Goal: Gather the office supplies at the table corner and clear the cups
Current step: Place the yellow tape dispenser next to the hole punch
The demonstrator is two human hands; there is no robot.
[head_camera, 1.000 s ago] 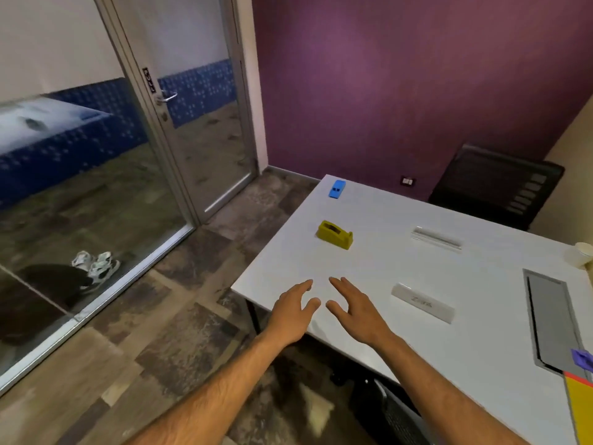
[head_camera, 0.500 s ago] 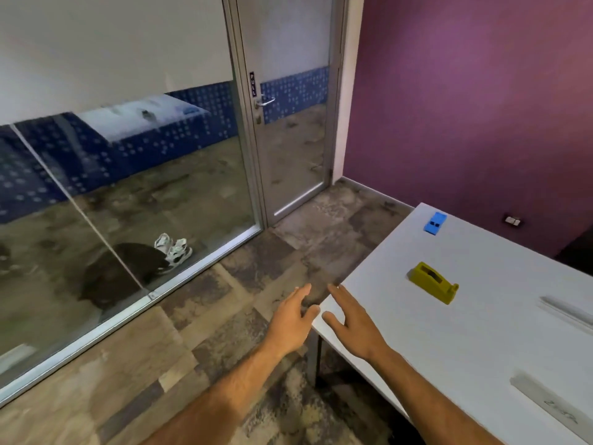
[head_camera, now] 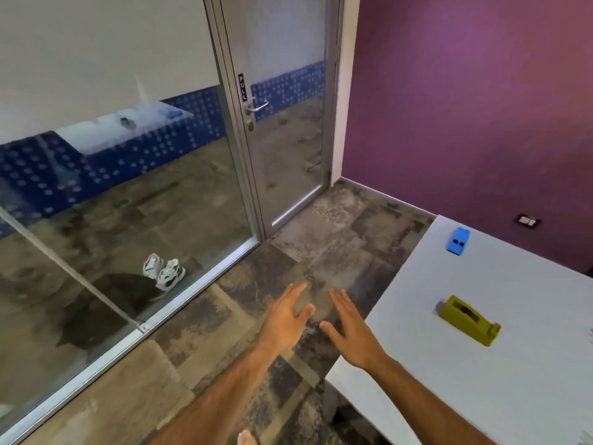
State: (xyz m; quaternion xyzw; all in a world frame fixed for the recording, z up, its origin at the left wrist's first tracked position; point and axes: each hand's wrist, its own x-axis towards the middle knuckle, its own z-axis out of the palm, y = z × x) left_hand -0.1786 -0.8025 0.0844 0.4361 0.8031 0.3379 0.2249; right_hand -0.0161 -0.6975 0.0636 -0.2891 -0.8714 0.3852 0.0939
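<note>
A white table (head_camera: 513, 380) fills the lower right. On it lies a yellow tape dispenser (head_camera: 467, 320), and a small blue stapler-like item (head_camera: 458, 240) sits near the far corner. My left hand (head_camera: 285, 319) is held out over the floor, left of the table, fingers spread and holding nothing. My right hand (head_camera: 351, 332) hovers just beside the table's near-left corner, also spread and holding nothing. No cups are in view.
A glass wall and a glass door (head_camera: 285, 123) with a handle stand at the left and centre. A pair of white shoes (head_camera: 165, 271) lies behind the glass. A purple wall (head_camera: 465, 107) with a socket (head_camera: 528, 220) rises behind the table. The floor is patterned tile.
The view has swung left, so the table slid to the right and the nameplates, cup and chair left the frame. Both hands now hang over the floor instead of the table corner.
</note>
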